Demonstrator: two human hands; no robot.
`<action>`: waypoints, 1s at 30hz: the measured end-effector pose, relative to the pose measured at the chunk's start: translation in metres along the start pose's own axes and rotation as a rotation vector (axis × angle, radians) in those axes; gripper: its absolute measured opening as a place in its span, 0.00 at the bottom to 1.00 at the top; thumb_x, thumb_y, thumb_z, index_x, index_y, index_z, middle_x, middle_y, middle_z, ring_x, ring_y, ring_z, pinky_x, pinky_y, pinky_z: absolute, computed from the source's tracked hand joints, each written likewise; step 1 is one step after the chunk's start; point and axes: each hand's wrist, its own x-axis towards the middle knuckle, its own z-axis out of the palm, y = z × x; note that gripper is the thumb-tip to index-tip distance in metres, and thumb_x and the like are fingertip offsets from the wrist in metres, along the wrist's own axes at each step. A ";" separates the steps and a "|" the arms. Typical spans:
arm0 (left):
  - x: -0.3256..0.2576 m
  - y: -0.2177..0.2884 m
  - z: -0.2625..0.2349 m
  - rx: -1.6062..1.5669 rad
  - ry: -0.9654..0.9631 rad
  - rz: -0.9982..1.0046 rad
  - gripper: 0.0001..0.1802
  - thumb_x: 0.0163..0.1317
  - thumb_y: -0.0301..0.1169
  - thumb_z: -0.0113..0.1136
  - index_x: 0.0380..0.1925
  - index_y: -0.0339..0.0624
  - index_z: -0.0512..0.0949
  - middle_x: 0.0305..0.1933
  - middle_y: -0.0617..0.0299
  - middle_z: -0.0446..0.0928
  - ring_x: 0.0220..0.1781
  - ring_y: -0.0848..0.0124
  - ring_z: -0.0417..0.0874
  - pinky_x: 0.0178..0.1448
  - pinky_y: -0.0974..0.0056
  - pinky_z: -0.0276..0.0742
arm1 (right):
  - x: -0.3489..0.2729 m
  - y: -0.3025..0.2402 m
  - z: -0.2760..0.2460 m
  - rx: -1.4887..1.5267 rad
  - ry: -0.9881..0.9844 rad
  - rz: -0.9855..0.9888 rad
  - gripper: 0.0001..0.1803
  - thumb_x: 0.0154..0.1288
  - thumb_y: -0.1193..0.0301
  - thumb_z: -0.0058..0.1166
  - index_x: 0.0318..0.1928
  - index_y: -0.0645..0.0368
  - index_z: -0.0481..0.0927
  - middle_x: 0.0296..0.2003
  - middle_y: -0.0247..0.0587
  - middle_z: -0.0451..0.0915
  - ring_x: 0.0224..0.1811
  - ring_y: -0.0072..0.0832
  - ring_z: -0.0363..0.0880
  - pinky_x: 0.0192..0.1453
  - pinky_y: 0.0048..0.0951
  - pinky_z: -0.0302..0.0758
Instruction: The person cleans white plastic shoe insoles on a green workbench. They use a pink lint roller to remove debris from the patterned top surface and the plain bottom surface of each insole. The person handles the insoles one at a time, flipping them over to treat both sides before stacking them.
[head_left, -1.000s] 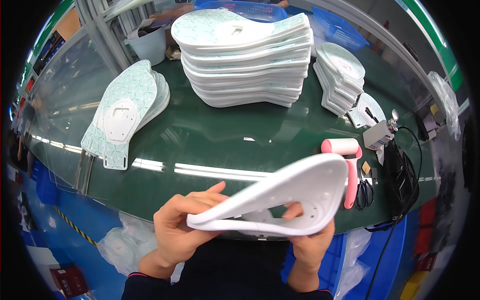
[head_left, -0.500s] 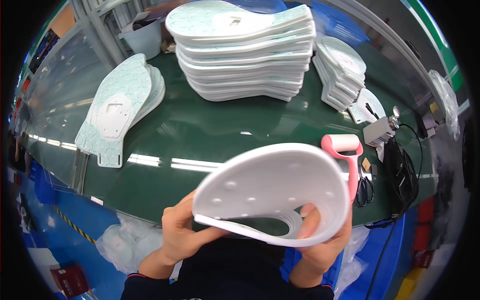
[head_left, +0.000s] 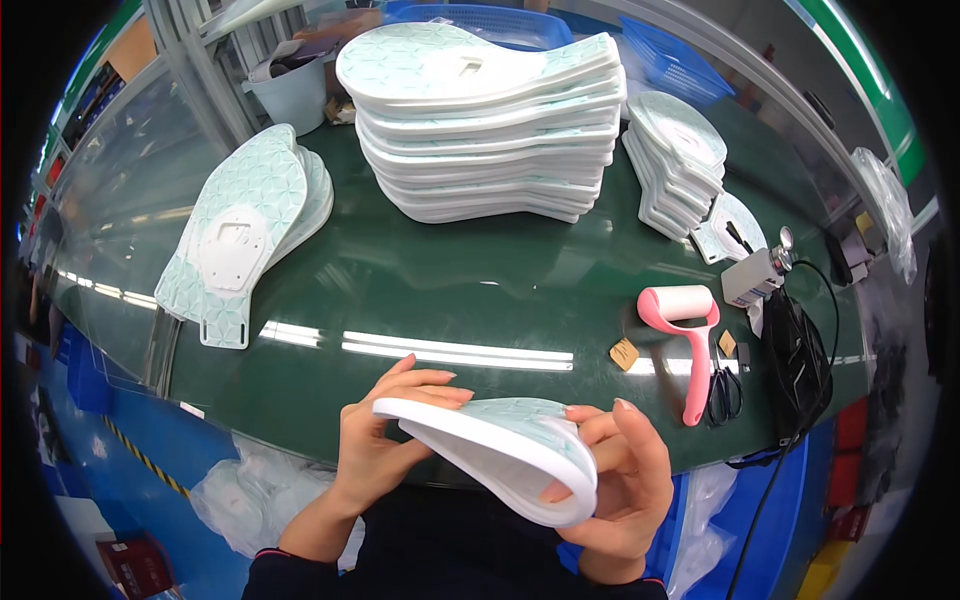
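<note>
Both hands grip one white moulded panel with a pale green patterned face, held just off the near edge of the green table: left hand curled round its left end, fingers on top, right hand clasping the rounded right end, thumb under the rim. Behind the panel, mid-table, sits a tall stack of same panels, a smaller pile to its left. A pink lint roller and black scissors lie right of the held panel.
</note>
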 end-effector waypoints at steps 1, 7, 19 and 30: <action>0.001 0.000 -0.002 0.011 -0.003 0.015 0.15 0.39 0.21 0.65 0.31 0.44 0.78 0.37 0.62 0.80 0.50 0.65 0.76 0.65 0.51 0.53 | -0.002 0.002 -0.001 0.005 0.015 0.005 0.41 0.34 0.83 0.62 0.55 0.72 0.62 0.28 0.41 0.77 0.44 0.32 0.70 0.58 0.40 0.62; 0.009 0.019 -0.014 0.153 0.057 0.145 0.13 0.39 0.23 0.67 0.29 0.46 0.79 0.35 0.64 0.81 0.48 0.65 0.77 0.64 0.49 0.54 | -0.005 0.019 -0.008 0.005 0.055 0.005 0.42 0.30 0.81 0.59 0.55 0.72 0.62 0.34 0.46 0.76 0.49 0.37 0.68 0.62 0.45 0.56; 0.021 0.087 -0.032 0.375 -0.061 0.348 0.10 0.40 0.30 0.69 0.24 0.50 0.79 0.27 0.70 0.81 0.44 0.69 0.77 0.66 0.42 0.48 | -0.008 0.044 0.008 0.477 0.144 0.503 0.41 0.41 0.73 0.64 0.57 0.73 0.60 0.55 0.53 0.66 0.55 0.33 0.68 0.57 0.30 0.65; 0.023 0.091 -0.032 0.311 -0.178 0.344 0.13 0.42 0.30 0.68 0.31 0.48 0.79 0.35 0.67 0.80 0.47 0.67 0.76 0.65 0.42 0.47 | -0.010 0.041 0.011 0.550 0.122 0.544 0.41 0.48 0.71 0.59 0.61 0.65 0.54 0.56 0.56 0.64 0.57 0.38 0.66 0.59 0.35 0.64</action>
